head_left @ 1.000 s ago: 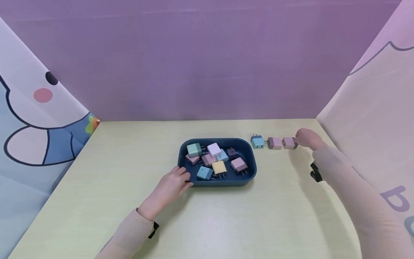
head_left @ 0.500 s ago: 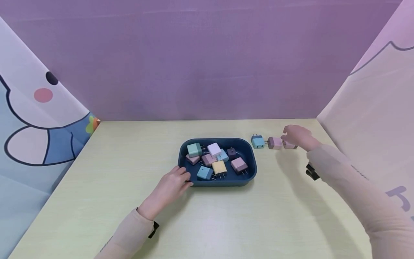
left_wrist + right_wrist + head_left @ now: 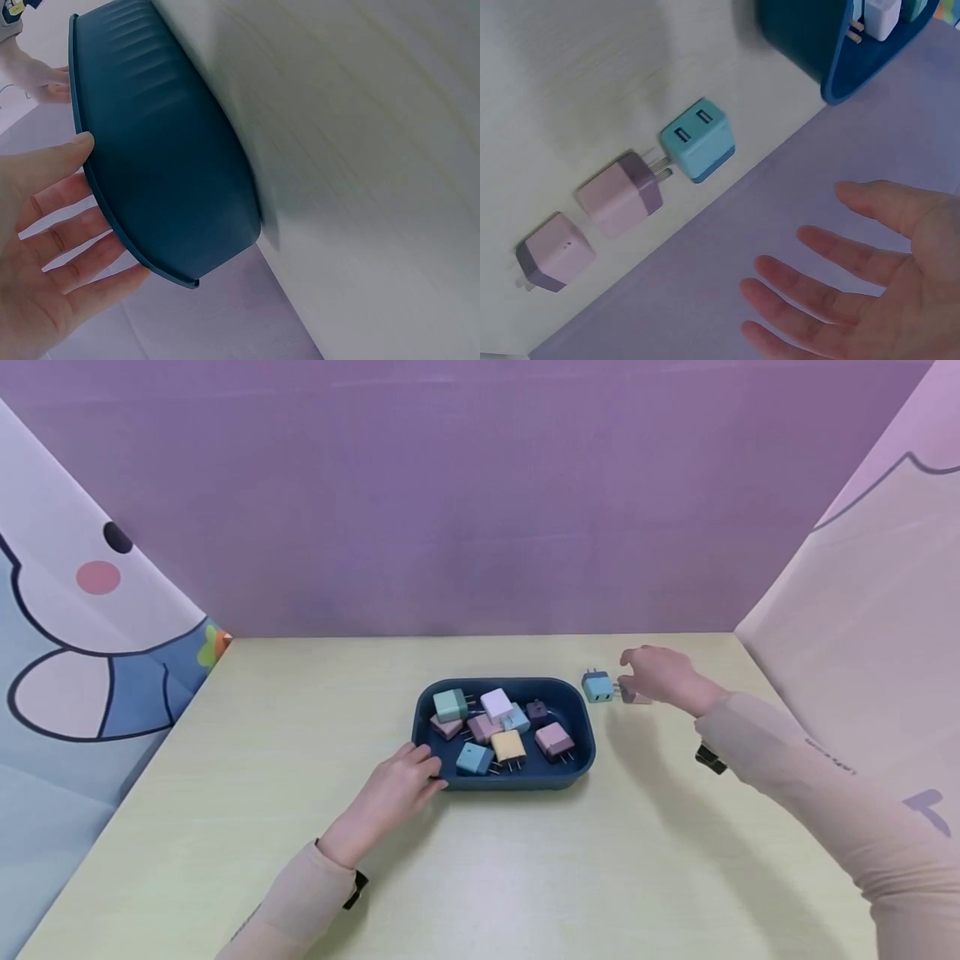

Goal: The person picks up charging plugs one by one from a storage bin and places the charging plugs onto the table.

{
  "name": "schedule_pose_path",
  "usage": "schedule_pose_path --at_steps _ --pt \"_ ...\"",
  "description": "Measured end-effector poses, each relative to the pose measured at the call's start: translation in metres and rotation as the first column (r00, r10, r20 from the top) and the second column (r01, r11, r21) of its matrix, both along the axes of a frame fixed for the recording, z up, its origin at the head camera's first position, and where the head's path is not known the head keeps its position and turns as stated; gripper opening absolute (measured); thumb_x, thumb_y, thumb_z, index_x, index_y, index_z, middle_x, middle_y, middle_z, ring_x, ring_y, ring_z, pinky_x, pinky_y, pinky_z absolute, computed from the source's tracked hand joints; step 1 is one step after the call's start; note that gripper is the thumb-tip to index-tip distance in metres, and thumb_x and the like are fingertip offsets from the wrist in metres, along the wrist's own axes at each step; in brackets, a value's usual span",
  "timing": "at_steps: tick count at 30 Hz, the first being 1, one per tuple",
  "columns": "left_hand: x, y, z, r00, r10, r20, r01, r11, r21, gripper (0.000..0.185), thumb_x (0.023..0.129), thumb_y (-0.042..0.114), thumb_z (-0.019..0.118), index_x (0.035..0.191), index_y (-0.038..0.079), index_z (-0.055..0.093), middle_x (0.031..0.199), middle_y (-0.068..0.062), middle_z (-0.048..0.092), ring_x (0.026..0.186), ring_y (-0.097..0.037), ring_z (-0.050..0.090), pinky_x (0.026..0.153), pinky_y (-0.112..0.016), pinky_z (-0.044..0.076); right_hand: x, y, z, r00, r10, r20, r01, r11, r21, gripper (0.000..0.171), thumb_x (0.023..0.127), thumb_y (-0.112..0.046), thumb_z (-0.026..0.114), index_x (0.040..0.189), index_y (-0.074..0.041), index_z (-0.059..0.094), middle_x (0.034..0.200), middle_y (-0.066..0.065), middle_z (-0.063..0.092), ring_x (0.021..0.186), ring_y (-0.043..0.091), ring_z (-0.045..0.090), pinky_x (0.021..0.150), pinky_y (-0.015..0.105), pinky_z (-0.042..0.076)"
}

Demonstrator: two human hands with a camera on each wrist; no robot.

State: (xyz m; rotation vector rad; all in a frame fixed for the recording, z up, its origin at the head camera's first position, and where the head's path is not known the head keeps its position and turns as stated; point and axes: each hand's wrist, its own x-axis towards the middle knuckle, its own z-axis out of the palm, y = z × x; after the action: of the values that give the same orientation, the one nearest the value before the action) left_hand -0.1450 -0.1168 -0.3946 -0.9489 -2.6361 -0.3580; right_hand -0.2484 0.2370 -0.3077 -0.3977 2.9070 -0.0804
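My left hand grips the left front rim of a dark blue plastic tray, thumb on the outer side and fingers over the edge. Jumbled inside are several USB charger plugs, among them a green one, a yellow one and a pink one. To the tray's right, a blue charger plug and two pink ones, a middle plug and an outer plug, lie in a row. Above that row hovers my right hand, fingers loosely spread and holding nothing; in the head view it hides the outer plug.
A pale wood-look table carries everything. Behind it rises a purple cloth backdrop. Printed cloth panels flank the left side and the right side.
My right hand has left the outer pink charger plug and moved left above the row, fingers loosening. My left hand and the tray have stayed put.
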Motion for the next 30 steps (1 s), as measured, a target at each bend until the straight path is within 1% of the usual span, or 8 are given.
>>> schedule_pose_path --at_steps 3,5,10,14,17,22,27,30 --pt "0.000 0.000 0.000 1.000 0.001 -0.001 -0.001 1.000 -0.003 0.014 0.072 0.018 0.073 0.074 0.009 0.061 0.070 0.001 0.048 0.064 -0.013 0.039 0.055 -0.023 0.039 0.003 -0.007 0.002 1.000 0.015 -0.005 -0.015 1.000 0.016 0.037 0.087 -0.017 0.052 0.115 0.006 0.051 0.110 0.024 0.055 0.098 0.037 0.054 0.074 0.049 0.044" --pt "0.000 0.000 0.000 1.000 -0.001 -0.003 0.001 1.000 -0.004 0.014 0.072 0.018 0.073 0.074 0.009 0.061 0.070 0.001 0.048 0.064 -0.013 0.039 0.055 -0.023 0.038 0.005 -0.012 0.004 1.000 0.021 -0.002 -0.021 1.000 0.020 0.036 0.087 -0.017 0.053 0.115 0.006 0.051 0.104 0.021 0.058 0.094 0.034 0.056 0.073 0.048 0.044" --pt "0.000 0.001 0.001 1.000 -0.002 -0.001 0.002 1.000 -0.001 0.014 0.073 0.018 0.072 0.074 0.009 0.061 0.070 0.001 0.048 0.064 -0.013 0.039 0.055 -0.023 0.038 0.008 -0.020 0.009 0.999 0.052 0.010 -0.052 0.998 0.028 0.037 0.086 -0.017 0.055 0.115 0.006 0.051 0.082 0.011 0.062 0.068 0.019 0.059 0.068 0.043 0.046" --pt "0.000 0.001 0.000 1.000 0.000 -0.001 0.000 1.000 -0.002 0.014 0.073 0.018 0.072 0.074 0.009 0.061 0.070 0.001 0.049 0.064 -0.013 0.039 0.055 -0.023 0.039 0.009 -0.027 0.012 0.997 0.068 0.032 -0.069 0.997 0.023 0.038 0.085 -0.018 0.057 0.114 0.005 0.052 0.092 0.016 0.063 0.060 0.014 0.058 0.065 0.040 0.047" --pt "0.000 0.002 -0.001 1.000 0.001 0.001 -0.001 1.000 -0.002 0.014 0.073 0.018 0.072 0.074 0.009 0.061 0.070 0.001 0.048 0.064 -0.013 0.039 0.055 -0.022 0.039 0.010 -0.032 0.013 0.995 0.095 0.038 -0.096 0.995 0.024 0.035 0.085 -0.018 0.057 0.112 0.004 0.054 0.104 0.020 0.060 0.070 0.020 0.060 0.068 0.040 0.048" --pt "0.000 0.003 -0.002 1.000 -0.001 -0.003 0.001 1.000 -0.003 0.014 0.073 0.018 0.072 0.075 0.010 0.061 0.070 0.001 0.049 0.064 -0.013 0.039 0.055 -0.022 0.039 0.012 -0.039 0.013 0.984 0.171 0.049 -0.171 0.985 0.007 0.028 0.084 -0.015 0.056 0.107 0.001 0.058 0.102 0.015 0.061 0.092 0.029 0.057 0.076 0.045 0.045" --pt "0.000 0.003 -0.003 1.000 -0.005 -0.009 0.005 1.000 0.001 0.014 0.073 0.018 0.072 0.074 0.009 0.061 0.070 0.001 0.048 0.064 -0.013 0.039 0.055 -0.022 0.039 0.015 -0.047 0.013 0.974 0.213 0.077 -0.213 0.977 -0.010 0.032 0.084 -0.016 0.057 0.111 0.001 0.056 0.107 0.017 0.059 0.095 0.031 0.056 0.078 0.046 0.044" --pt "0.000 0.003 -0.003 1.000 -0.006 -0.004 0.006 1.000 0.004 0.014 0.073 0.018 0.072 0.074 0.009 0.061 0.070 0.001 0.048 0.064 -0.013 0.039 0.055 -0.022 0.039 0.016 -0.053 0.012 0.970 0.215 0.115 -0.215 0.976 -0.010 0.036 0.084 -0.017 0.058 0.114 0.002 0.054 0.110 0.019 0.057 0.092 0.028 0.056 0.080 0.044 0.044"
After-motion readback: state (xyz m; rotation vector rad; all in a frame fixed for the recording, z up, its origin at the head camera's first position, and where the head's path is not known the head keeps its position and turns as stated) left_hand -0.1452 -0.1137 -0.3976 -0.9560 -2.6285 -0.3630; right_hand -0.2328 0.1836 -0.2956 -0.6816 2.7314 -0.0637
